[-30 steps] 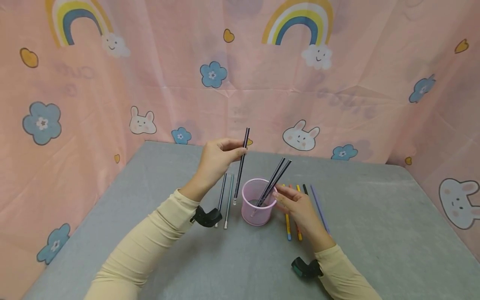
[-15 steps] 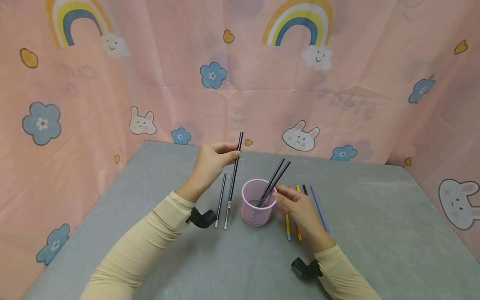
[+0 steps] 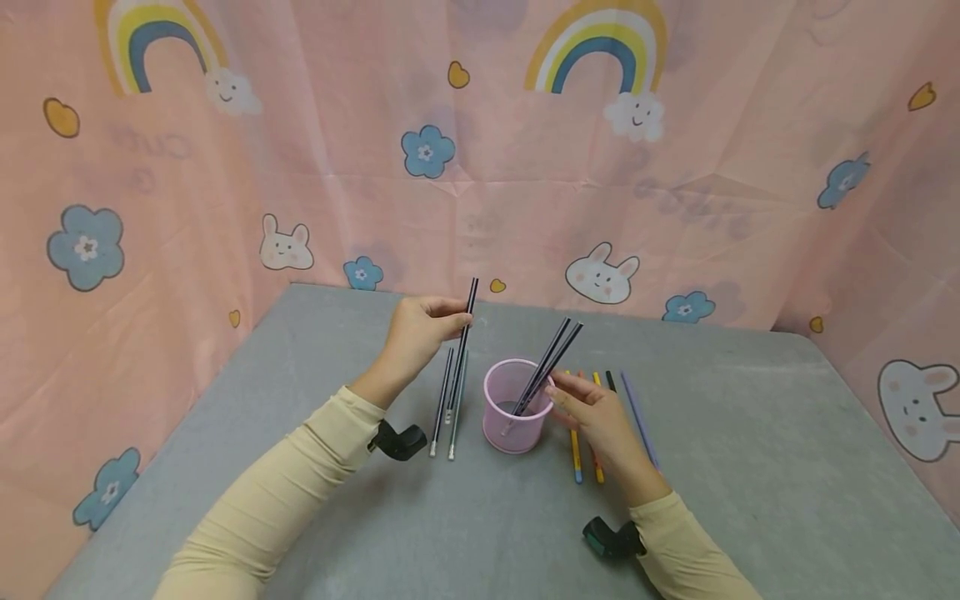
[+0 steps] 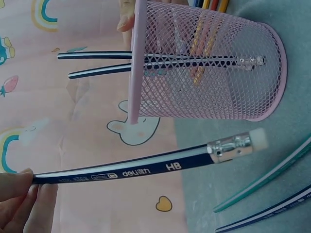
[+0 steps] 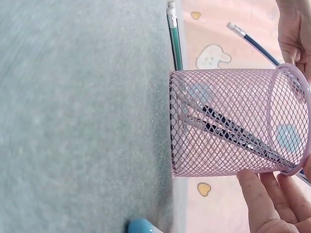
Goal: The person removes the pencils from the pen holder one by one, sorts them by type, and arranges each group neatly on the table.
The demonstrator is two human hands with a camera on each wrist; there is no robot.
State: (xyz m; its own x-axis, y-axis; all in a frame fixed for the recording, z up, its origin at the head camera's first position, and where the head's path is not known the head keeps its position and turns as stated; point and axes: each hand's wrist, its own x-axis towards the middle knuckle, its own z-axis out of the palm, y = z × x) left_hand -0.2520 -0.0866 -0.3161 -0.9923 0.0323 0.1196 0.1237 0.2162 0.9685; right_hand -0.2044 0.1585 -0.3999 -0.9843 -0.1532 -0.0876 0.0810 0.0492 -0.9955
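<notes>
Slanting between left fingers (image 4: 46, 206), navy pencil (image 4: 146, 164), pinched seemingly above its middle

Through the left wrist camera I read "deli得力" and, nearer the eraser end, "HB", both in pale print along the slim dark-blue and white striped pencil (image 4: 146, 167) held by the left fingers (image 4: 46, 206). A small boxed mark (image 4: 105, 176) and finer characters beside it were too tiny for me. On the pink printed cloth backdrop (image 3: 337, 125) I saw faint lettering (image 3: 153, 144), too pale to read with certainty.
</notes>
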